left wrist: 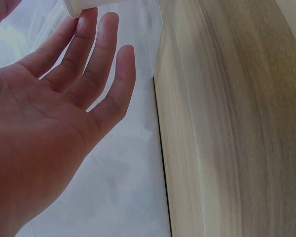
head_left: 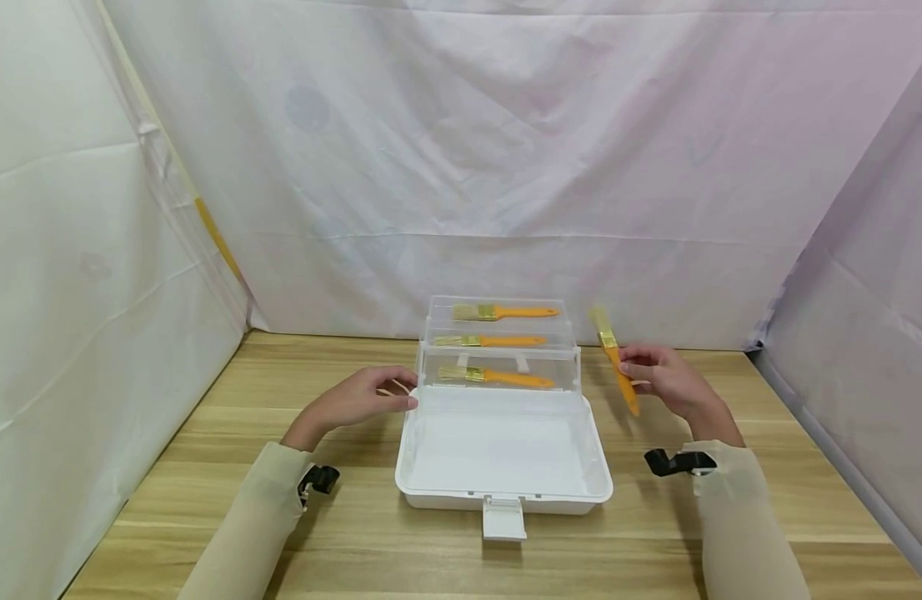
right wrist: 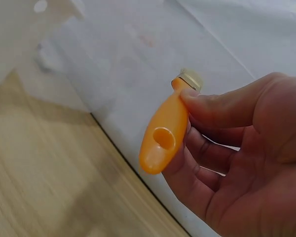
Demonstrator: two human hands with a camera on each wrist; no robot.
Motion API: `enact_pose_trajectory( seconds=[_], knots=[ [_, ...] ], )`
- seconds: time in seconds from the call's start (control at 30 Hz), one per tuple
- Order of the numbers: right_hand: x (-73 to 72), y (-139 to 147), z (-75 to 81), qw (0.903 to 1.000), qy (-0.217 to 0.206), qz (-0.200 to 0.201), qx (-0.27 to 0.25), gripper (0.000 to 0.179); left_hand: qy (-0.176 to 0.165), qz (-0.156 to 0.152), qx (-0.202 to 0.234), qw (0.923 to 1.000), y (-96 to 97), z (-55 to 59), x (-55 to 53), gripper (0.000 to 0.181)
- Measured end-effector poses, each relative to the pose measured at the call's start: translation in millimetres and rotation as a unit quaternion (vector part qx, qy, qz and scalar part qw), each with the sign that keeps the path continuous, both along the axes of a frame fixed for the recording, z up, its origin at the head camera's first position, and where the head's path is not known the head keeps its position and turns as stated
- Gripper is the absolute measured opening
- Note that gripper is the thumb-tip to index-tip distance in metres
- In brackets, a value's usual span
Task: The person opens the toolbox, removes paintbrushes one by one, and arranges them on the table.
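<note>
A white plastic box (head_left: 438, 502) stands open, with clear stepped trays (head_left: 573, 367) raised at its back. Three paintbrushes with orange handles lie one behind another in the clear part: a rear brush (head_left: 527, 312), a middle brush (head_left: 512, 341) and a front brush (head_left: 517, 379). To the right of the trays, my right hand (head_left: 667, 379) pinches another paintbrush (right wrist: 160, 133) by its orange handle between thumb and fingers. This brush tilts, bristles up and away. My left hand (head_left: 363, 396) is at the box's left side, its loosely bent fingertips (left wrist: 89, 19) right at the white edge.
A white latch (head_left: 503, 521) hangs out from the front of the box. Under everything is a wood-grain table (head_left: 356, 550). White cloth (head_left: 506, 167) hangs close behind the table, with more along both sides.
</note>
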State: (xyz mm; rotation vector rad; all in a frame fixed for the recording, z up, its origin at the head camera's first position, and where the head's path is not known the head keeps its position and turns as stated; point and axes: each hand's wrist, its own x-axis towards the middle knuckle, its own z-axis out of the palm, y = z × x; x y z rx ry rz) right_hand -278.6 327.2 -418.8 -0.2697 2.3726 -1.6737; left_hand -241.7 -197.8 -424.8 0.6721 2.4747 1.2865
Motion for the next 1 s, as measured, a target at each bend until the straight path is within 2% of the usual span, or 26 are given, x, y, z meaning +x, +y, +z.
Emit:
enact_pose_trajectory(
  seconds=[0.37, 0.5, 0.77, 1.0],
  knots=[
    [-4.3, 8.3, -19.8, 0.9971, -0.026, -0.055, 0.046, 0.038, -0.005, 0.0, 0.003, 1.0, -0.6, -0.9, -0.4, 0.043],
    [-4.2, 9.7, -24.6, 0.9937, -0.03, -0.077, 0.076, 0.034, -0.005, 0.0, 0.003, 1.0, -0.5, -1.1, -0.7, 0.043],
    [-5.7, 8.8, -31.5, 0.9876, -0.035, -0.097, 0.118, 0.03, -0.009, -0.002, 0.006, 0.9999, -0.8, -1.1, -0.8, 0.042],
    [-8.8, 5.0, -35.8, 0.9782, -0.039, -0.117, 0.167, 0.028, -0.008, -0.001, 0.005, 1.0, -0.7, -1.3, -0.6, 0.042]
  ],
)
